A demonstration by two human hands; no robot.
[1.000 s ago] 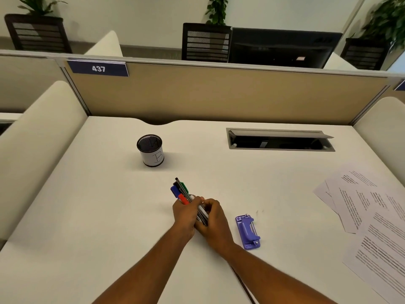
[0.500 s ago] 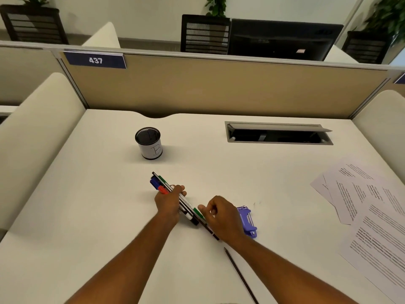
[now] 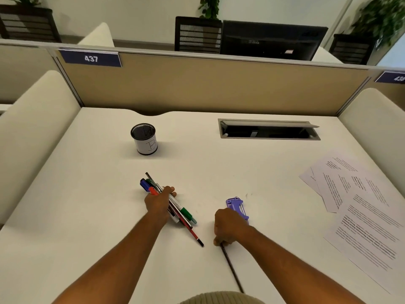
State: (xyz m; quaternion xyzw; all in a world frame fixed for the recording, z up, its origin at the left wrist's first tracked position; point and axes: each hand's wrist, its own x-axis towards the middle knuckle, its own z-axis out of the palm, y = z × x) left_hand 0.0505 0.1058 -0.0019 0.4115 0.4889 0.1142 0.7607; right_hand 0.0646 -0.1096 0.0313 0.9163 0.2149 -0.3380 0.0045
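Note:
My left hand (image 3: 158, 201) grips a bundle of pens and markers (image 3: 182, 212) low over the white desk (image 3: 87, 194); blue, red and green caps stick out at its far end. A red pencil tip trails toward me. My right hand (image 3: 229, 227) is curled at the far end of a thin dark pencil (image 3: 232, 270) that lies on the desk, fingertips pinching it. An empty black mesh pen cup (image 3: 144, 138) with a white label marked B stands upright at the back left.
A purple stapler-like tool (image 3: 237, 207) lies just beyond my right hand. Printed sheets (image 3: 359, 202) are spread at the right. A cable slot (image 3: 268, 129) is sunk into the desk at the back. Partition panels close the far and side edges.
My right hand let go of the bundle and moved back toward me onto the lone dark pencil. My left hand kept the bundle, shifting it slightly left.

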